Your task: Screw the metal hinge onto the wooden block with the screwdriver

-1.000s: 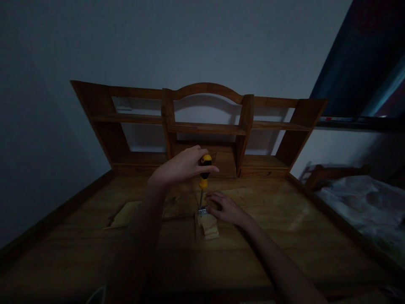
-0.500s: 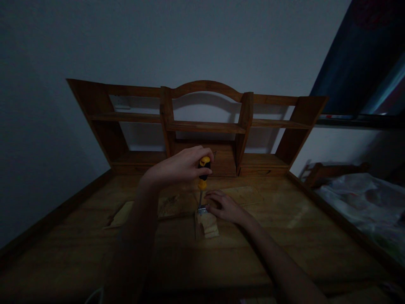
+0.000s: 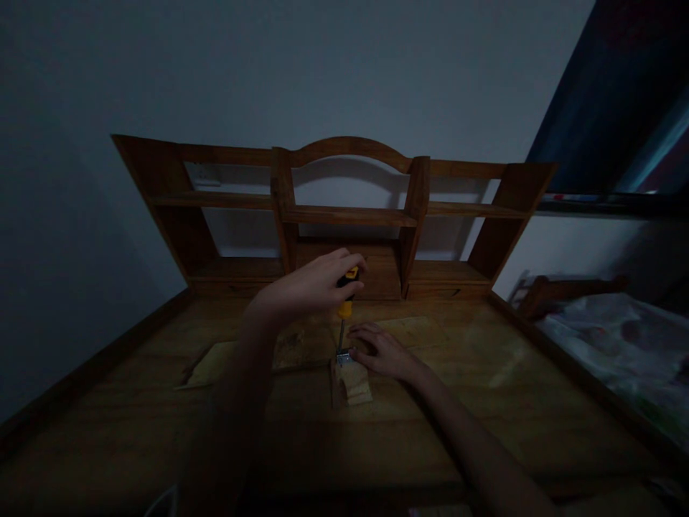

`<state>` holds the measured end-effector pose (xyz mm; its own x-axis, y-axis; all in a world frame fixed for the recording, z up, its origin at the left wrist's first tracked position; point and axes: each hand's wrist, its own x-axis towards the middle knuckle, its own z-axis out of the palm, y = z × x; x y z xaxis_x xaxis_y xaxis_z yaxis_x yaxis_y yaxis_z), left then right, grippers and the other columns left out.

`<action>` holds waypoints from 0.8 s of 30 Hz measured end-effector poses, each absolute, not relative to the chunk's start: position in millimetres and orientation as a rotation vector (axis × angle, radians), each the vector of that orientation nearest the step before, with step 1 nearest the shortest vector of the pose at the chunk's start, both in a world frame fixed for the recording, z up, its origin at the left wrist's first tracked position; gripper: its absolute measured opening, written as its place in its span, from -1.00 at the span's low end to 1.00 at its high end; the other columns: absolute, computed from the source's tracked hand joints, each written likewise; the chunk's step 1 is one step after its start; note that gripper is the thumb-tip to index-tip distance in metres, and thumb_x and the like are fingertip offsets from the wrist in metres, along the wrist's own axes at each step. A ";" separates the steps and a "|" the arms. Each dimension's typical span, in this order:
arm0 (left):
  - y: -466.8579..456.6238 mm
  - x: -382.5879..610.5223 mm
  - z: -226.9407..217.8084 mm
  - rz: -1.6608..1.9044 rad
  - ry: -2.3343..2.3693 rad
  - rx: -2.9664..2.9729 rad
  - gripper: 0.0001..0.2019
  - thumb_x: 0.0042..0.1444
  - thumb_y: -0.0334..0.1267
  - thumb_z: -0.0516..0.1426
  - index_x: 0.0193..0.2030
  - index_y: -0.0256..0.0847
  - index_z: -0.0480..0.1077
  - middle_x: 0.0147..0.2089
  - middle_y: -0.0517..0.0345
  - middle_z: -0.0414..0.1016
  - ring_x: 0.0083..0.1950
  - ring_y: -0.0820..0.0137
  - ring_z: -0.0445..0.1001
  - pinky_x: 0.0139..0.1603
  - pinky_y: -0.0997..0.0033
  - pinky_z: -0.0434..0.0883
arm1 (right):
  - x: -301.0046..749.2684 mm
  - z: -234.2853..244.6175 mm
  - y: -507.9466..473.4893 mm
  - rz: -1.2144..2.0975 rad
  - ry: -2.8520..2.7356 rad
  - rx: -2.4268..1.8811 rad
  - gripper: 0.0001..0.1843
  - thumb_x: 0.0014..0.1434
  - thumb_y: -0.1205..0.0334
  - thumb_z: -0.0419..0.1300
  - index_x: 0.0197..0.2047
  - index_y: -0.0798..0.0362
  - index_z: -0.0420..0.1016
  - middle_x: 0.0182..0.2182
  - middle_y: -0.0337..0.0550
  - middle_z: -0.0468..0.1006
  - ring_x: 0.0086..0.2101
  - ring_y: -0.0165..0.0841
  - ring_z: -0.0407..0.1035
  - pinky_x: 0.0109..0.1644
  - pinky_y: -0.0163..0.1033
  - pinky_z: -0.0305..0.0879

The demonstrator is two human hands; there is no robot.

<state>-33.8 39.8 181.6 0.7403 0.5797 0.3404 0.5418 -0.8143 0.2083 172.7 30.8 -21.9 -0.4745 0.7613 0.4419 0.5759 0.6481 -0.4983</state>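
My left hand (image 3: 311,286) grips the yellow and black handle of a screwdriver (image 3: 344,310) that stands upright. Its tip rests on a small metal bracket (image 3: 343,356) at the top of a small wooden block (image 3: 351,384). My right hand (image 3: 381,350) lies beside the bracket, fingers pressed on the block and on the flat wooden board (image 3: 301,348) behind it. The light is dim, so the screw itself cannot be made out.
The work lies on a wooden desk (image 3: 161,431) with a raised edge. A wooden shelf unit (image 3: 349,215) stands at the back against the wall. A bed with light bedding (image 3: 619,352) is to the right.
My left hand has shifted its grip round the screwdriver handle, fingers moving over the top. The right hand and the block have stayed in place.
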 end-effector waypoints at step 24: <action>40.1 -24.7 171.8 0.654 1.166 2.796 -0.66 0.29 0.04 0.00 -0.10 -0.19 0.36 -0.04 0.00 0.33 -0.08 0.24 0.43 0.02 0.23 0.34 | 172.5 -15.9 28.0 0.379 -2.239 -1.029 -0.63 0.29 0.09 0.20 0.12 0.00 0.48 0.09 -0.03 0.51 0.12 -0.20 0.36 0.24 -0.06 0.28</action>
